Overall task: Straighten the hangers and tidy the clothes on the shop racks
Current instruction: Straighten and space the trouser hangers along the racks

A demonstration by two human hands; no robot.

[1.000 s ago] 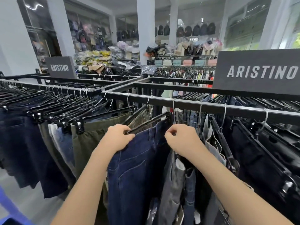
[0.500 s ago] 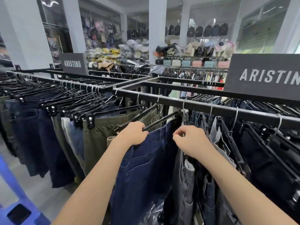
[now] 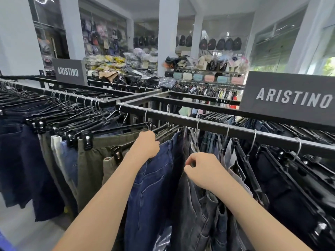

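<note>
On the left rail (image 3: 72, 96), black clip hangers crowd together, carrying navy trousers (image 3: 23, 160) at the left end and olive trousers (image 3: 94, 160) nearer the corner where the two rails meet. A small ARISTINO sign (image 3: 69, 71) stands behind that rail. Just past the corner, on the front rail (image 3: 235, 130), the left hand (image 3: 145, 146) has its fingers curled tight over the black hanger (image 3: 169, 132) holding the blue jeans (image 3: 154, 187). Beside it and apart from it, the right hand (image 3: 203, 169) has its fingers curled onto the top edge of the dark grey jeans (image 3: 190, 214), which hang touching the blue pair. Further right along the front rail hang black trousers (image 3: 290, 187), their hangers slanted. A large ARISTINO sign (image 3: 290, 98) sits above them.
</note>
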